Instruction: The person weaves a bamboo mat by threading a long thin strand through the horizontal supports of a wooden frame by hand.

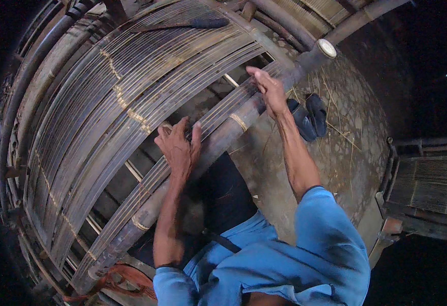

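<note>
A slatted bamboo platform (147, 76) fills the left and upper part of the head view, its long thin strips tied across with pale lashings (124, 102). Over the gap between the main slats and a narrow front band of strips (233, 102) is my left hand (177, 145), its fingers bent and spread apart, with no object visible in it. Farther off, near the band's far end, my right hand (270, 92) is beside the thick bamboo front pole (218, 135). Its fingers reach out over the strips, and nothing shows in them.
A knife (208, 23) with a dark handle lies on the far slats. Dark shoes (310, 117) and loose straw-like strips (343, 135) are on the stone-patterned floor. Reddish cloth or cord (126, 280) hangs at the near end. Another slatted bamboo piece (427, 183) stands at right.
</note>
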The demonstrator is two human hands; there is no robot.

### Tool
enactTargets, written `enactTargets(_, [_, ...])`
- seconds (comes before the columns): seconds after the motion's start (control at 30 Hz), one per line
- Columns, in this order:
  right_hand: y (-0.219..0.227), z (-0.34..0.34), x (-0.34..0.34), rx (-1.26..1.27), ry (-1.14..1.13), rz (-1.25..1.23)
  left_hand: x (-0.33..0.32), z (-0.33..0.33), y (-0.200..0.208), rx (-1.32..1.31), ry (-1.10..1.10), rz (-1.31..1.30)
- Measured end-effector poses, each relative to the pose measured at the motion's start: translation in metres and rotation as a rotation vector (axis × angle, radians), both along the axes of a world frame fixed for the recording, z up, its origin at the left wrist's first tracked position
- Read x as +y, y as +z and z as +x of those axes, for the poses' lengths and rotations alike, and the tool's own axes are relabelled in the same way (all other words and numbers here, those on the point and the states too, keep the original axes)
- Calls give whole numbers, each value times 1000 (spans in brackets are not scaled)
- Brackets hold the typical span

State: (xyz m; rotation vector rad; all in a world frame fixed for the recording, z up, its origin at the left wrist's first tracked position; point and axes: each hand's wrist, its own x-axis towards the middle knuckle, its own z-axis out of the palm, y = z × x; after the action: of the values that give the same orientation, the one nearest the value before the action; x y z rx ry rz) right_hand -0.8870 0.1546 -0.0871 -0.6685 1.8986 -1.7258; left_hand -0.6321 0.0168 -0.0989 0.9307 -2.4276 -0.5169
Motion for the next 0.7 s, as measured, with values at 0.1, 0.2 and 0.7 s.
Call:
enactTargets(0.1, [28,20,-22,-515,-137,-480,1,1,-2,-138,-33,-91])
enactTargets(0.2, [10,0,-17,-648,-30,-686,1,-1,-8,-47,-48,-151])
enactTargets(0.7, [17,63,38,267,901,162,-82,108,8,48,-45,-230])
